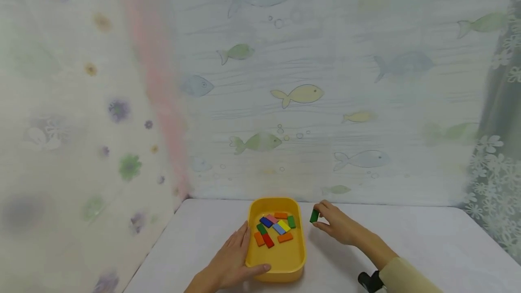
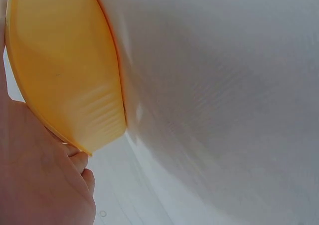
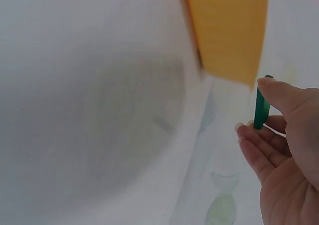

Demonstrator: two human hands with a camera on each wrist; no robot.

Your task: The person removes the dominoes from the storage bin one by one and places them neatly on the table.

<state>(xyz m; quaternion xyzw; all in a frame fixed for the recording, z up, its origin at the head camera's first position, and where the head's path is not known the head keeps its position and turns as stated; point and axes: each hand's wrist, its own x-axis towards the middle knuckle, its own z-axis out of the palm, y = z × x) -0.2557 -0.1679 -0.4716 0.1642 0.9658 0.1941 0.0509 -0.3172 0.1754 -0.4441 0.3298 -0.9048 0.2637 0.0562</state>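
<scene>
A yellow plastic tray (image 1: 281,257) sits on the table, with several small coloured blocks lying loose toward its far half. Orange, green, red, blue, pink and yellow ones show, such as the red block (image 1: 267,240). My left hand (image 1: 229,257) holds the tray at its near left corner, thumb over the front rim and fingers along the left side. To the right of the tray, my right hand (image 1: 339,224) pinches a green block (image 1: 314,215) between thumb and fingertips. The right wrist view shows that green block (image 3: 261,105) upright in the pinch, close to the tray wall (image 3: 227,35).
A white-covered table (image 1: 431,243) extends on both sides of the tray. Behind it hangs a pale curtain (image 1: 309,171) with drawn fish, and a flowered one (image 1: 81,148) is at the left. A black device (image 1: 368,280) shows beside the right sleeve (image 1: 407,277).
</scene>
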